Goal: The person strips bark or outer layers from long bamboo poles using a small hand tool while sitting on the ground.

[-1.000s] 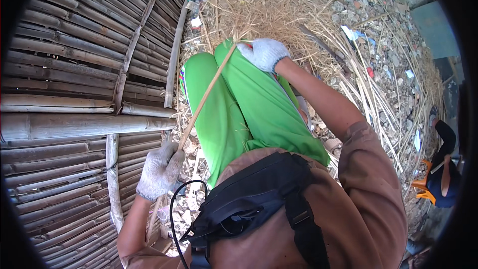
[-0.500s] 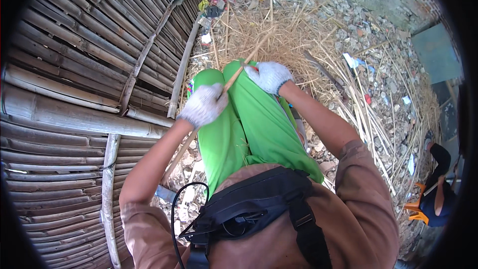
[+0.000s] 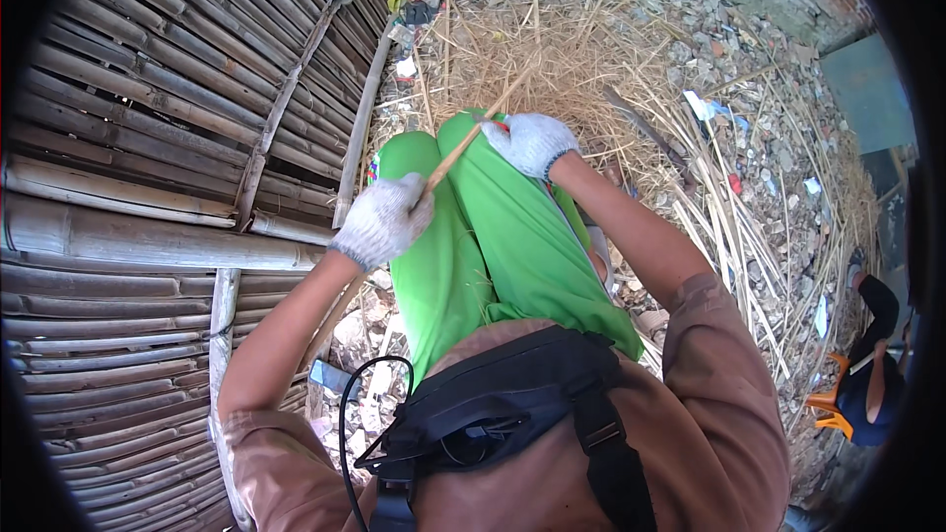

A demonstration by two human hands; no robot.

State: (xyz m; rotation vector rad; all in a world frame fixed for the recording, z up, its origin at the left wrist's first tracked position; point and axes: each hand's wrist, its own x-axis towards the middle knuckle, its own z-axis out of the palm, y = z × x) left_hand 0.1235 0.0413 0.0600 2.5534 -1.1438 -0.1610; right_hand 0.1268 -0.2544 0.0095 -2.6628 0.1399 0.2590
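Note:
My left hand (image 3: 382, 220), in a pale knitted glove, is closed around a long bamboo strip (image 3: 455, 154). The strip slants across my green-trousered knees (image 3: 463, 212), its far end over the straw-like heap and its near part passing under my left forearm. My right hand (image 3: 532, 145), gloved alike, rests at my right knee with its fingers closed against the strip. A small red part (image 3: 503, 122) of a tool shows at those fingers; most of the tool is hidden in the glove.
A bamboo slat wall (image 3: 148, 118) stands close on my left. Ahead lies a heap of thin shavings (image 3: 562, 74) on rubble and litter. Split strips (image 3: 724, 227) lie to my right. Another person (image 3: 872, 374) sits at the far right by an orange stool (image 3: 836, 404).
My left hand has drawn back toward the lower left, and the bamboo strip has slid with it. My right hand has stayed nearly in place at the knee.

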